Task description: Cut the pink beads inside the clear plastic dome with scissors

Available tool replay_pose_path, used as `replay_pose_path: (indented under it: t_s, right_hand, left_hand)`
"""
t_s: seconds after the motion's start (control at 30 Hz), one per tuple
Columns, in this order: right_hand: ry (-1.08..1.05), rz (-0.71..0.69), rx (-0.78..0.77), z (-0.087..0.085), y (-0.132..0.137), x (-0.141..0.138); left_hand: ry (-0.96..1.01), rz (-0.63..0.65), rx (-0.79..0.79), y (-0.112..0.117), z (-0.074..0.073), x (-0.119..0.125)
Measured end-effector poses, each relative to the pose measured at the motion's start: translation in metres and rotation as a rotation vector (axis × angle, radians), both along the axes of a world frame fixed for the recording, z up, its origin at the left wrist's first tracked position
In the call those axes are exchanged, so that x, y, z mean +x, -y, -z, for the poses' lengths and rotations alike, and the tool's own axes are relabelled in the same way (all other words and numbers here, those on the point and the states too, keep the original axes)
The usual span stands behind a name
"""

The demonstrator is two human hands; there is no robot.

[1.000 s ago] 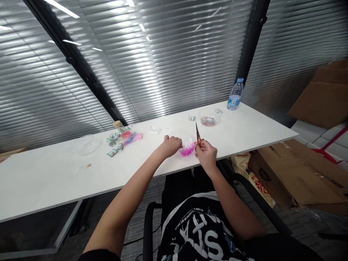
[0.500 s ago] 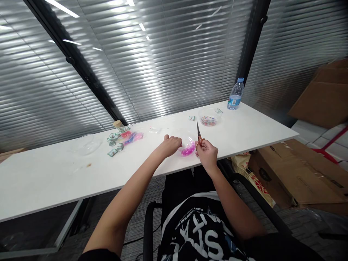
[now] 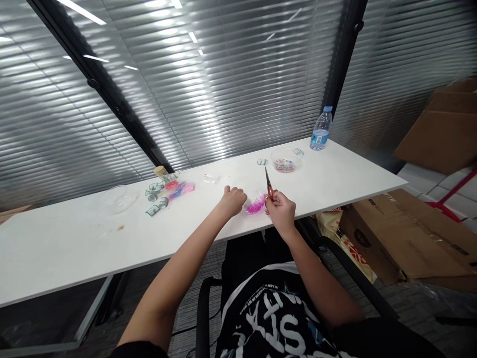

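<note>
A pair of scissors (image 3: 269, 184) with reddish-gold handles is gripped in my right hand (image 3: 281, 211), its dark blades pointing up and away from me. My left hand (image 3: 233, 200) is closed at the left side of a clear bowl holding bright pink strands (image 3: 255, 205). Whatever lies between the left fingers is hidden or too small to make out. The pink strands sit between my two hands, close to the table's front edge.
A clear bowl of colourful small pieces (image 3: 285, 165) and a water bottle (image 3: 321, 129) stand at the back right. Left of my hands lie coloured packets (image 3: 182, 189) and small labelled rolls (image 3: 153, 210). An empty-looking clear dish (image 3: 121, 200) is farther left on the white table (image 3: 74, 243).
Both hands have shifted very slightly to the left in view, along with the whole scene. The scissors stay in my right hand.
</note>
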State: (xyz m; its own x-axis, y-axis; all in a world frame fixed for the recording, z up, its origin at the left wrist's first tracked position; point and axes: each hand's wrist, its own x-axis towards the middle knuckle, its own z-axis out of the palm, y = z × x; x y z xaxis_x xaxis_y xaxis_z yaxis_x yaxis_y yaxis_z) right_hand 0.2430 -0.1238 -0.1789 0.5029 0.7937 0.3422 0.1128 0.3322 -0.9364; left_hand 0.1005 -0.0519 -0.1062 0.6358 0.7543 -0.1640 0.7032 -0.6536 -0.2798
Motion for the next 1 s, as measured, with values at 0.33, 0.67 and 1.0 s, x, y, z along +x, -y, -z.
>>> replay_pose_path:
  t_s: [0.33,0.67,1.0]
  right_hand:
    - [0.017,-0.001,0.013,-0.003,0.003,-0.001]
    - [0.023,-0.007,0.02,-0.004,0.002,-0.001]
    - [0.021,0.003,0.034,-0.002,0.002,-0.001]
  left_hand:
    - [0.028,0.008,0.048,-0.001,0.008,0.002]
    - [0.037,0.049,0.105,0.0,0.016,0.004]
    - [0.071,0.057,0.152,-0.001,0.02,0.004]
